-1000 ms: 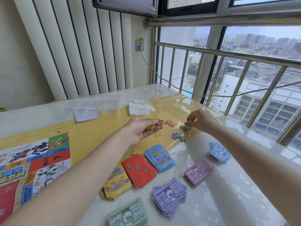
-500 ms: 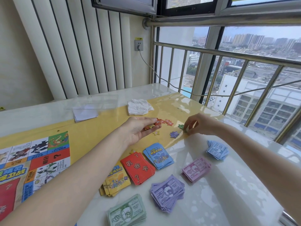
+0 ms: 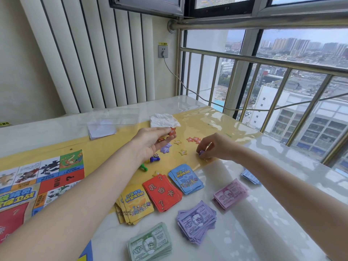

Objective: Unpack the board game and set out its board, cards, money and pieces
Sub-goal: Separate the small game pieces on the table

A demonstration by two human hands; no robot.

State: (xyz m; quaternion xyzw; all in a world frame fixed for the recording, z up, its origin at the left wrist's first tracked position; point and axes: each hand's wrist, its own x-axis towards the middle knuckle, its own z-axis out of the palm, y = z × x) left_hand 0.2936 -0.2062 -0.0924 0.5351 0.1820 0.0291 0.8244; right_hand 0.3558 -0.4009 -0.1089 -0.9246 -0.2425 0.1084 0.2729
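Two hands picking up little star pieces on the table.

The left hand point(image 3: 153, 141) is curled around a small bunch of star tokens point(image 3: 170, 133), orange and yellow, just above the red cards point(image 3: 162, 193). The right hand point(image 3: 212, 147) pinches a small purple piece point(image 3: 201, 152), up and to the right of the red cards. More stars point(image 3: 194, 139) lie between the hands. A die point(image 3: 155, 155) and pawns point(image 3: 143, 167) sit just above the red cards. Yellow cards point(image 3: 134, 204) lie left of the red cards, blue cards point(image 3: 186, 178) right. Money piles point(image 3: 196, 221) lie below them. The board point(image 3: 37, 178) is far left.
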